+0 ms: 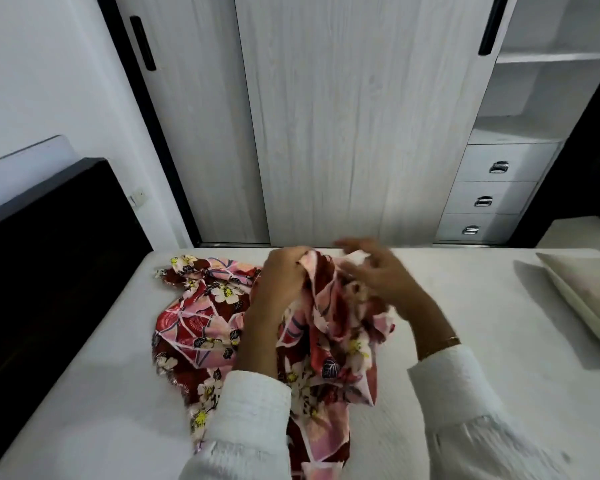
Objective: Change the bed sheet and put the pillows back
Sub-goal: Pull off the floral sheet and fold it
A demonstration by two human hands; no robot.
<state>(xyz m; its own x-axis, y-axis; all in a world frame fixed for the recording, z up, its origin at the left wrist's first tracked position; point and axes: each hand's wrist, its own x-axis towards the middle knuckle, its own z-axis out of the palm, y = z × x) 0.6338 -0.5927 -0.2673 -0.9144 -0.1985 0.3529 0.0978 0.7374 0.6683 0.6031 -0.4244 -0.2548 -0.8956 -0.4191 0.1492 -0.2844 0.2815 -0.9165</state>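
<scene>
A red and pink floral bed sheet [201,317] lies bunched on the bare white mattress [465,341] in front of me. My left hand [281,275] is closed on a raised fold of the sheet near its far edge. My right hand [378,268] is blurred, its fingers spread and touching the same raised fold from the right. Whether it grips the cloth is unclear. A cream pillow [589,299] lies on the mattress at the right edge of the view.
A dark headboard [49,254] stands along the left side of the bed. Beyond the bed is a pale wardrobe [343,116] with sliding doors, open shelves and three drawers [492,199] at the right. A narrow gap separates mattress and wardrobe.
</scene>
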